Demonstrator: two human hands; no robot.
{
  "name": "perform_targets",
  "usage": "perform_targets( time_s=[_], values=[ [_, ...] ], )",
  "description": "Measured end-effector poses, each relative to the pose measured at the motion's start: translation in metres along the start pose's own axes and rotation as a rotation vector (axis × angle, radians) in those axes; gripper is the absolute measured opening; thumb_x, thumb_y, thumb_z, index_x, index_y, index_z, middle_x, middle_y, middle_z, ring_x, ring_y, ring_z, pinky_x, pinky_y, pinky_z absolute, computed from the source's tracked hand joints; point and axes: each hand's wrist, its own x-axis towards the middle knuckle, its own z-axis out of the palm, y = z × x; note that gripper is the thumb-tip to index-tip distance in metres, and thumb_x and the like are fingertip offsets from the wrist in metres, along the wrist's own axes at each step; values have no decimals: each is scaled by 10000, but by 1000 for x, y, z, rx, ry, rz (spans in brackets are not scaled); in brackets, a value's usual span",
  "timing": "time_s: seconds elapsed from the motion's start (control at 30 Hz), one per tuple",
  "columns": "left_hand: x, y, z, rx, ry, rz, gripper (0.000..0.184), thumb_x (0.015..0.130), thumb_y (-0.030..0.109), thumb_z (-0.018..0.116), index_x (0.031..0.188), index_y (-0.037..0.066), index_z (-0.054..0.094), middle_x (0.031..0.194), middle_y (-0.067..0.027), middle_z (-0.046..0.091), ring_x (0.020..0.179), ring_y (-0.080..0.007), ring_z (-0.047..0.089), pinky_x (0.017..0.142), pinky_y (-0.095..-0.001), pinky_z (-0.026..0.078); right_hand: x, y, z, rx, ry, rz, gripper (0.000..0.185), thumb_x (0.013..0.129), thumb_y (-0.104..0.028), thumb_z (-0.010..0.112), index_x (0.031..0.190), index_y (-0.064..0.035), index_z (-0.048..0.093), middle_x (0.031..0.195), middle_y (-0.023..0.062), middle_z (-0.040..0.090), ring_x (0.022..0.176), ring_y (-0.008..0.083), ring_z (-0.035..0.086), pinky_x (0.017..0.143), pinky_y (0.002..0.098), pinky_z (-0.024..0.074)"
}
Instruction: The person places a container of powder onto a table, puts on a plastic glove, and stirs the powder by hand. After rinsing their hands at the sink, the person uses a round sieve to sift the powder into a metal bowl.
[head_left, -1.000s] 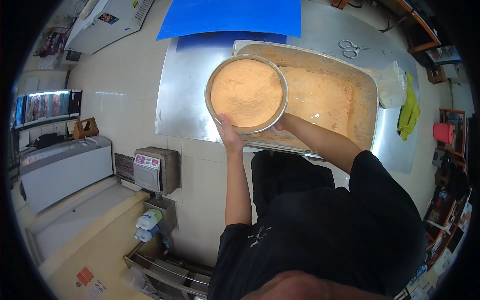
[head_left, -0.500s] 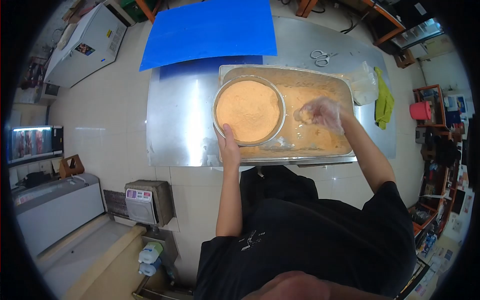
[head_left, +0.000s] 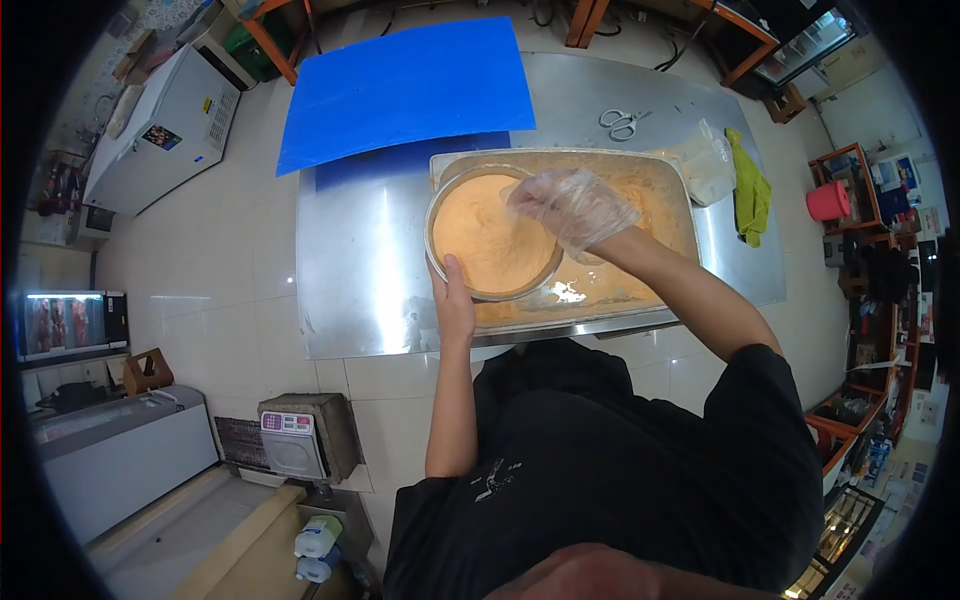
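Observation:
My left hand grips the near-left rim of a round metal pan, thumb on top and fingers underneath. Orange powder fills the pan, its surface uneven. Whether the pan has a mesh bottom cannot be seen. It sits over the left part of a large rectangular metal tray, which has more orange powder spread on its bottom. In a clear plastic glove, my right hand reaches over the pan's right side. Its fingers are bunched downward at the powder; what they hold, if anything, is hidden.
A blue sheet covers the table's far left. Scissors, a clear plastic bag and a yellow-green cloth lie beyond and right of the tray. The metal table's edge runs close to my body. A scale stands lower left.
My right hand has moved left from above the tray to over the round pan, where the powder surface looks disturbed. My left hand keeps its grip. The whole view has shifted slightly.

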Motion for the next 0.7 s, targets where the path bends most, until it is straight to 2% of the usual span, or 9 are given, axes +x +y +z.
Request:
perform_targets(
  time_s=[0.03, 0.13, 0.17, 0.2, 0.27, 0.37, 0.47, 0.6, 0.7],
  values=[
    [-1, 4, -1, -21, 7, -28, 638, 1052, 435, 389, 1500, -4, 271, 1445, -178, 423, 1286, -263, 480, 1018, -352, 443, -1, 8, 4, -25, 60, -49, 323, 971, -368, 533, 1039, -114, 720, 1039, 99, 708, 971, 254, 665, 872, 368, 518],
    [-1, 13, -6, -106, 24, -95, 639, 1048, 450, 394, 1492, 4, 283, 1435, -172, 437, 1285, -258, 485, 1015, -355, 450, -9, 32, -13, 19, 224, 174, 350, 984, -381, 506, 1005, -109, 725, 973, 92, 717, 887, 249, 676, 823, 364, 525],
    [1, 7, -7, -148, 26, -104, 641, 1046, 456, 395, 1491, 7, 285, 1432, -169, 441, 1285, -256, 487, 1013, -356, 454, -11, 57, -10, 200, 187, 321, 336, 967, -372, 529, 993, -103, 729, 939, 97, 717, 845, 252, 677, 791, 365, 528],
    [3, 4, -10, -192, 29, -112, 643, 1044, 461, 396, 1489, 9, 287, 1430, -166, 445, 1285, -255, 489, 1011, -357, 457, -11, 83, 0, 380, 146, 466, 323, 950, -362, 552, 981, -97, 732, 904, 102, 718, 803, 255, 677, 760, 366, 530],
    [5, 1, -14, -267, 15, -131, 636, 1044, 460, 398, 1486, 14, 289, 1430, -164, 445, 1291, -249, 484, 1024, -364, 448, -9, 125, 34, 86, -320, 706, 287, 887, -320, 596, 977, -90, 741, 853, 110, 713, 740, 258, 669, 711, 368, 529],
    [8, -8, -17, -298, -5, -94, 624, 1048, 447, 397, 1481, 10, 291, 1432, -164, 446, 1300, -245, 475, 1053, -369, 419, -61, 215, 159, 327, -588, 201, 291, 889, -253, 630, 1041, -17, 706, 969, 132, 710, 864, 208, 675, 764, 286, 537],
    [11, -28, -23, -288, 10, -68, 611, 1054, 425, 392, 1475, -6, 294, 1433, -165, 445, 1305, -245, 468, 1081, -370, 384, -62, 150, 233, -66, -843, -98, 297, 893, -216, 604, 1112, -29, 677, 1102, 177, 692, 985, 275, 658, 845, 318, 532],
    [10, -17, -20, -218, -59, -40, 605, 1058, 408, 385, 1469, -27, 294, 1433, -167, 445, 1302, -247, 467, 1089, -368, 369, -38, 79, 256, 117, -516, -127, 292, 893, -208, 603, 1113, -28, 674, 1108, 177, 689, 980, 271, 660, 841, 322, 533],
    [12, -19, -17, -237, -38, -24, 562, 1072, 370, 350, 1442, -53, 349, 1428, -185, 445, 1309, -253, 436, 1096, -360, 331, -20, 71, 250, 257, -331, -102, 289, 894, -202, 602, 1114, -28, 672, 1112, 177, 686, 977, 267, 661, 838, 325, 534]
  ],
)
